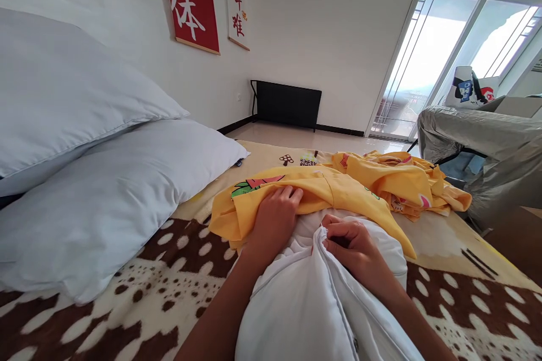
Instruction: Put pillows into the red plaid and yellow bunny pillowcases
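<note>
A white pillow (288,304) with a zipped seam lies close in front of me, its far part inside or under a yellow printed pillowcase (313,183). My left hand (278,211) is closed on the near edge of the yellow cloth, the fingertips pressed on it beside the carrot print. My right hand (349,242) pinches the white fabric at the top end of the zipped seam, just to the right of my left hand. The thumb and forefinger meet there, and the other fingers are curled.
Two white pillows (169,163) are stacked at the left on the brown and cream patterned blanket (169,293). More crumpled yellow cloth (398,180) lies at the back right. Beyond the bed's right edge are a silver-wrapped object (478,130) and a cardboard box (514,242).
</note>
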Demonstrator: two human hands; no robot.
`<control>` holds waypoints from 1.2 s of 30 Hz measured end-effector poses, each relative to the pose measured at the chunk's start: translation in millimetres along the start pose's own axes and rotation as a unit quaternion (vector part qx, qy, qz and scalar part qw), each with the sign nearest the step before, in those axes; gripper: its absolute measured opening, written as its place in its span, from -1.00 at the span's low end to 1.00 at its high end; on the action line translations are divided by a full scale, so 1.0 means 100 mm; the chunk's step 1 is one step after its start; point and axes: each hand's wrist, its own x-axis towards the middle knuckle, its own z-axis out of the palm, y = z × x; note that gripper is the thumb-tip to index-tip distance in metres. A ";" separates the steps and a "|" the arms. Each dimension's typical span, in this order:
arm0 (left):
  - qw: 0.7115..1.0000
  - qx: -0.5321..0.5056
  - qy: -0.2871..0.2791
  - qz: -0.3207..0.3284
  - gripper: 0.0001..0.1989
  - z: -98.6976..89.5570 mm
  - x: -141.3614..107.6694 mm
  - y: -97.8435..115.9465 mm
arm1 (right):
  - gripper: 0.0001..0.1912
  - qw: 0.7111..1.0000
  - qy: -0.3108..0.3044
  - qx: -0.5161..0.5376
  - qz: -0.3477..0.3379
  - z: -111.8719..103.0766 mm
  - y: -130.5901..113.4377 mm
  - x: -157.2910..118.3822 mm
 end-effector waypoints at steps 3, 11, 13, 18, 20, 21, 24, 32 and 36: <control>1.000 0.007 -0.010 -0.007 -0.68 0.00 0.01 -0.03 | -0.57 1.000 -0.001 0.008 0.002 0.01 -0.01 -0.01; 0.999 0.043 -0.021 0.019 -0.68 -0.13 -0.07 0.06 | -0.58 1.000 -0.019 -0.007 -0.003 0.01 -0.05 -0.03; 0.998 0.025 0.028 0.048 -0.70 -0.18 -0.10 0.08 | -0.60 1.000 -0.020 -0.012 -0.009 -0.01 -0.04 -0.03; 0.982 -0.082 0.168 0.012 -0.79 -0.24 -0.16 0.11 | -0.64 0.999 0.008 -0.042 -0.015 0.02 -0.04 -0.02; 0.968 -0.193 0.156 -0.042 -0.85 -0.27 -0.17 0.11 | -0.64 0.996 0.042 -0.071 -0.021 0.04 -0.01 0.00; 0.954 -0.256 0.139 -0.070 -0.88 -0.29 -0.17 0.12 | -0.63 0.994 0.059 -0.087 -0.025 0.05 0.01 0.02; 0.901 -0.406 0.074 -0.137 -0.91 -0.39 -0.19 0.15 | -0.65 0.986 0.102 -0.128 -0.036 0.05 0.14 0.10; 0.940 -0.335 -0.001 -0.066 -0.78 -0.59 -0.37 0.61 | -0.80 0.986 0.141 -0.083 -0.027 -0.07 0.36 0.29; 0.965 -0.261 0.022 -0.021 -0.77 -0.51 -0.45 0.84 | -0.90 0.983 0.169 -0.064 -0.011 -0.11 0.25 0.21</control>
